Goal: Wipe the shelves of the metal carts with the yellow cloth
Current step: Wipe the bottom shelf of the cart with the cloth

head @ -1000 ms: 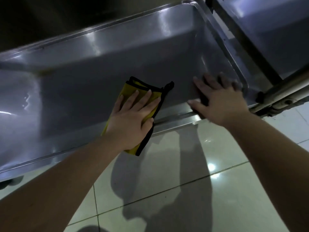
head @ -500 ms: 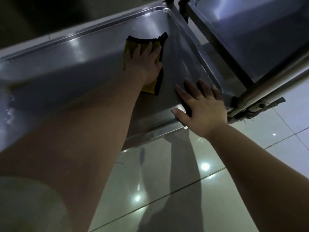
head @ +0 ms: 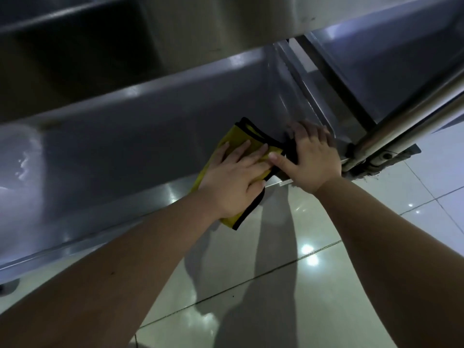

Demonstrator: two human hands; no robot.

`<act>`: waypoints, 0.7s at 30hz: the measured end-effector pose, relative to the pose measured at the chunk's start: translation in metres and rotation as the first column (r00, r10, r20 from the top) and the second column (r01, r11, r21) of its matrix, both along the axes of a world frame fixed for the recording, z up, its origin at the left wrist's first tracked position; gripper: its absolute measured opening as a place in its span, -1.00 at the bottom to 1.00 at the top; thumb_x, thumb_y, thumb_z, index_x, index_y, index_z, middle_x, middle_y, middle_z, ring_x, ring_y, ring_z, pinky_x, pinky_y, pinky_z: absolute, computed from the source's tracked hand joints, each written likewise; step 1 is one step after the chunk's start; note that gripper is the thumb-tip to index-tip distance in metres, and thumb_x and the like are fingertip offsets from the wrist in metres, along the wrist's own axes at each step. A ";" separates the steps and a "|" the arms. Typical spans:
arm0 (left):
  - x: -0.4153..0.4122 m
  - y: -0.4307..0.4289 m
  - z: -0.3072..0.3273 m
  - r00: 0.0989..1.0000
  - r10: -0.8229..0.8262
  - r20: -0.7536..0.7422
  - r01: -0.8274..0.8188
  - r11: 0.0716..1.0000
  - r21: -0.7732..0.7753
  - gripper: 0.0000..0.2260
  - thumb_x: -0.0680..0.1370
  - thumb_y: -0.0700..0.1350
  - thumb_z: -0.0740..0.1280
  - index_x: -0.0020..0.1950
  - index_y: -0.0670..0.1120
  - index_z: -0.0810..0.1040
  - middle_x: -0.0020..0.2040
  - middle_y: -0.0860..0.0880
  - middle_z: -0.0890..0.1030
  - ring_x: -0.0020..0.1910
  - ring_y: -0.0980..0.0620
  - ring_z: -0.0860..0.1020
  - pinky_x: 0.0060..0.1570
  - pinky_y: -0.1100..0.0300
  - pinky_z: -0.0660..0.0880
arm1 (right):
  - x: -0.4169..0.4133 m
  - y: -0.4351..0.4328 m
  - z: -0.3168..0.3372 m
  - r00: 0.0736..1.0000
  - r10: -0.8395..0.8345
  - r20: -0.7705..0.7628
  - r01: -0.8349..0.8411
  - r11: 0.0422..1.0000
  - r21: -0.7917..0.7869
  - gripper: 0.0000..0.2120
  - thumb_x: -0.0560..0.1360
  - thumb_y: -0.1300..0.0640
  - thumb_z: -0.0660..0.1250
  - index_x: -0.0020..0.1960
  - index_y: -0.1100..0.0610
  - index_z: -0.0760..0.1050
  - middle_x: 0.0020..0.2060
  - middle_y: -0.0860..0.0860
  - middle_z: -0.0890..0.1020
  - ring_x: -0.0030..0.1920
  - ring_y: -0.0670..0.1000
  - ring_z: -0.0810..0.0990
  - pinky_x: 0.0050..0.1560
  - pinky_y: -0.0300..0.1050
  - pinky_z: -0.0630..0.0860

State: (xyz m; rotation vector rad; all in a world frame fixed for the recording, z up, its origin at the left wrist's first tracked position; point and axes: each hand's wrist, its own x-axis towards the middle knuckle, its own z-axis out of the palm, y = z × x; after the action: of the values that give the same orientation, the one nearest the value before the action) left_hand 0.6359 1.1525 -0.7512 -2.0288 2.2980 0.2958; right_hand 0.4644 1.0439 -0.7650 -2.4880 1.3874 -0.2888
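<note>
Fingers (head: 241, 153) of the left hand (head: 233, 182) lie straight and flat, pressing the yellow cloth (head: 242, 133) onto the shelf (head: 125, 151) near its right corner, without curling around it. The cloth's black-edged near end hangs over the front rim (head: 160, 194). At 3 o'clock from the cloth, the right hand (head: 312, 159) rests spread on the corner rim, thumb touching the cloth, gripping nothing. Toward 9 o'clock the shelf runs long and open. A cart post (head: 401, 121) stands just at 3 o'clock from the right hand.
</note>
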 end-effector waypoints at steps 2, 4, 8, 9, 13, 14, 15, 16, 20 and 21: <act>0.001 0.001 0.004 0.993 -0.002 -0.122 0.002 1.000 -0.003 -0.55 0.62 0.14 -0.01 0.53 0.25 0.13 0.57 0.17 0.07 0.56 0.04 -0.02 0.50 -0.06 -0.15 | 0.001 -0.001 0.004 1.000 -0.007 0.001 0.007 0.999 0.039 -0.19 0.39 -0.52 -0.11 0.44 -0.06 0.24 0.41 0.08 0.33 0.44 0.20 0.23 0.45 0.17 0.10; 0.004 0.008 0.013 0.887 0.108 -0.448 -0.140 0.989 -0.038 -0.67 0.62 0.01 0.18 0.39 0.17 0.44 0.47 0.12 0.36 0.49 0.06 0.21 0.50 -0.01 0.02 | 0.004 -0.001 0.006 0.999 -0.035 -0.015 0.037 0.994 0.104 -0.26 0.41 -0.50 -0.06 0.44 -0.11 0.25 0.43 0.05 0.30 0.45 0.22 0.19 0.44 0.18 0.10; 0.016 0.035 0.020 0.717 0.385 -0.581 -0.559 0.815 -0.150 -0.77 0.50 -0.09 0.36 0.14 0.07 0.60 0.16 0.07 0.58 0.19 0.01 0.47 0.22 0.04 0.39 | 0.025 0.009 0.026 0.996 -0.064 0.060 0.056 0.989 0.138 -0.43 0.52 -0.28 0.19 0.45 -0.04 0.30 0.41 0.10 0.35 0.39 0.28 0.26 0.36 0.17 0.22; 0.018 0.042 0.020 0.701 0.474 -0.533 -0.618 0.777 -0.122 -0.74 0.50 -0.02 0.38 0.18 0.07 0.57 0.16 0.05 0.57 0.19 -0.02 0.46 0.19 0.06 0.38 | 0.038 0.017 0.032 0.996 0.023 0.090 -0.029 0.997 0.071 -0.46 0.52 -0.20 0.20 0.43 -0.02 0.35 0.39 0.10 0.38 0.39 0.28 0.28 0.35 0.14 0.24; 0.019 0.058 0.021 0.610 0.648 -0.456 -0.716 0.698 0.035 -0.60 0.49 0.07 0.37 0.27 -0.05 0.51 0.15 -0.10 0.55 0.16 -0.13 0.48 0.15 -0.02 0.41 | 0.093 0.051 0.046 0.909 0.416 -0.021 -0.403 0.893 0.201 -0.36 0.47 0.10 0.25 0.52 -0.12 0.20 0.55 -0.09 0.14 0.56 0.16 -0.12 0.52 0.14 -0.19; 0.016 0.058 0.023 0.600 0.672 -0.433 -0.724 0.687 0.062 -0.60 0.49 0.06 0.37 0.27 -0.08 0.49 0.15 -0.13 0.53 0.16 -0.16 0.48 0.15 -0.05 0.43 | 0.101 0.056 0.048 0.894 0.434 -0.111 -0.394 0.879 0.268 -0.33 0.47 0.13 0.25 0.53 -0.16 0.14 0.56 -0.13 0.10 0.56 0.14 -0.21 0.50 0.18 -0.29; 0.014 0.058 0.025 0.591 0.696 -0.407 -0.735 0.673 0.084 -0.59 0.50 0.04 0.37 0.28 -0.10 0.47 0.17 -0.16 0.50 0.17 -0.19 0.47 0.16 -0.06 0.43 | 0.105 0.058 0.049 0.877 0.437 -0.200 -0.373 0.881 0.293 -0.34 0.48 0.11 0.25 0.52 -0.17 0.14 0.55 -0.13 0.11 0.55 0.14 -0.23 0.47 0.25 -0.34; 0.012 0.057 0.027 0.581 0.719 -0.381 -0.746 0.658 0.104 -0.57 0.50 0.04 0.38 0.29 -0.12 0.44 0.19 -0.18 0.48 0.18 -0.21 0.46 0.17 -0.05 0.43 | 0.107 0.060 0.051 0.859 0.436 -0.270 -0.360 0.887 0.288 -0.38 0.49 0.08 0.26 0.50 -0.16 0.16 0.54 -0.12 0.15 0.55 0.17 -0.20 0.45 0.32 -0.35; 0.015 0.054 0.036 0.516 0.786 -0.342 -0.770 0.600 0.217 -0.51 0.46 0.12 0.44 0.22 -0.17 0.44 0.18 -0.19 0.49 0.21 -0.20 0.46 0.07 0.00 0.41 | 0.102 0.070 0.066 0.774 0.379 -0.507 -0.393 0.916 0.086 -0.51 0.50 -0.01 0.28 0.41 -0.06 0.31 0.41 0.01 0.32 0.46 0.27 0.08 0.45 0.36 -0.28; 0.017 0.058 0.037 0.512 0.781 -0.358 -0.753 0.609 0.250 -0.52 0.46 0.12 0.44 0.18 -0.18 0.46 0.16 -0.20 0.51 0.19 -0.20 0.47 0.04 -0.01 0.42 | 0.101 0.076 0.071 0.762 0.345 -0.548 -0.403 0.915 0.017 -0.57 0.49 0.01 0.27 0.35 -0.02 0.38 0.36 0.05 0.36 0.43 0.27 0.13 0.47 0.34 -0.23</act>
State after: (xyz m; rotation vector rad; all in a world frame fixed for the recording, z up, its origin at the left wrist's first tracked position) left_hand 0.6530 1.2101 -0.7141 -3.0844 1.2687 0.9349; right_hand 0.5650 1.1201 -0.6935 -3.0010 0.9986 0.4860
